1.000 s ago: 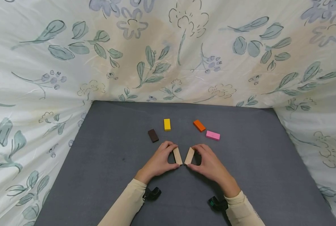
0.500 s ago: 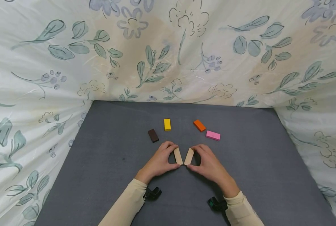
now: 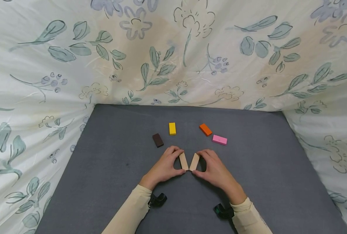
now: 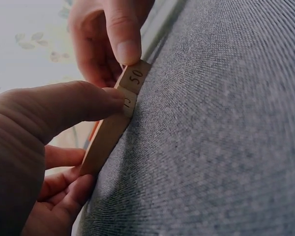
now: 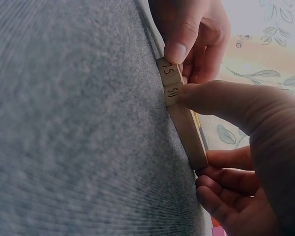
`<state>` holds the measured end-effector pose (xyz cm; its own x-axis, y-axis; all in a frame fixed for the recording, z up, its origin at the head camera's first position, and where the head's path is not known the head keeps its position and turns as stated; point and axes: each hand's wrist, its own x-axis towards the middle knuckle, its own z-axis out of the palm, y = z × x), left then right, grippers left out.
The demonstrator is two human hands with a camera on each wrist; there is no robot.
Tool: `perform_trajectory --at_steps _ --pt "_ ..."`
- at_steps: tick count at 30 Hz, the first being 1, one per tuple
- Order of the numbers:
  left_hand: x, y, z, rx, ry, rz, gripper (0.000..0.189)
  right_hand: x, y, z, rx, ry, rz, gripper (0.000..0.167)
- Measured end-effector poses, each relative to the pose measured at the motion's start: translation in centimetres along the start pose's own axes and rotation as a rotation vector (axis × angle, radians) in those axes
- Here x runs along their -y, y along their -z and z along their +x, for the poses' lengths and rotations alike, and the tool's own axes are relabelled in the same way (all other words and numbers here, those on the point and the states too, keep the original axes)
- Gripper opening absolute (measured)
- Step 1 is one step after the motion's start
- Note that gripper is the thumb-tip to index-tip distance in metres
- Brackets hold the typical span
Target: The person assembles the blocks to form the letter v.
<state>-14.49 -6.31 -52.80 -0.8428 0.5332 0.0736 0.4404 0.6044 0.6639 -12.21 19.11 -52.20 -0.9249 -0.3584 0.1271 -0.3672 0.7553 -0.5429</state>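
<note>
Two plain wooden blocks lie on the grey cloth in a V, their near ends touching or almost so. My left hand pinches the left wooden block lengthwise, thumb on its near end and fingers at its far end. In the same way my right hand pinches the right wooden block. The right wrist view shows "75" on the end of the left block and "50" on the end of the right block. In the left wrist view, my thumb partly covers the left block's number.
Beyond my hands lie a dark brown block, a yellow block, an orange block and a pink block. All rest on the grey cloth. A floral curtain hangs behind and along both sides.
The right hand has slid its block slightly left, so the near ends of the two blocks have come closer. The left hand has shifted barely, and the coloured blocks stay put.
</note>
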Motion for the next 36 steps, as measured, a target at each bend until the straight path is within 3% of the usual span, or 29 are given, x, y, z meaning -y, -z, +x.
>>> perform_trajectory --at_steps 17,25,28,31,34,36 --pt "0.0 0.0 0.0 0.005 0.031 -0.016 0.074 0.2 0.1 0.1 0.011 -0.004 -0.004 0.074" --pt "-0.5 0.3 -0.5 -0.015 0.039 -0.014 0.095 0.0 0.4 -0.1 0.018 0.009 0.006 0.078" --pt "-1.3 0.6 -0.9 -0.045 -0.044 0.079 0.091 -0.2 0.8 -0.3 0.008 0.015 0.045 0.075" --pt "-2.4 0.6 -1.5 -0.048 -0.162 0.251 0.08 -0.5 1.4 -0.5 -0.009 0.017 0.09 0.068" --pt "-3.6 0.3 -2.0 -0.018 -0.251 0.409 0.073 -1.0 1.9 -0.7 -0.024 0.011 0.11 0.062" --pt "-4.3 0.0 -2.3 0.014 -0.271 0.479 0.072 -1.3 2.2 -0.8 -0.031 0.007 0.101 0.058"
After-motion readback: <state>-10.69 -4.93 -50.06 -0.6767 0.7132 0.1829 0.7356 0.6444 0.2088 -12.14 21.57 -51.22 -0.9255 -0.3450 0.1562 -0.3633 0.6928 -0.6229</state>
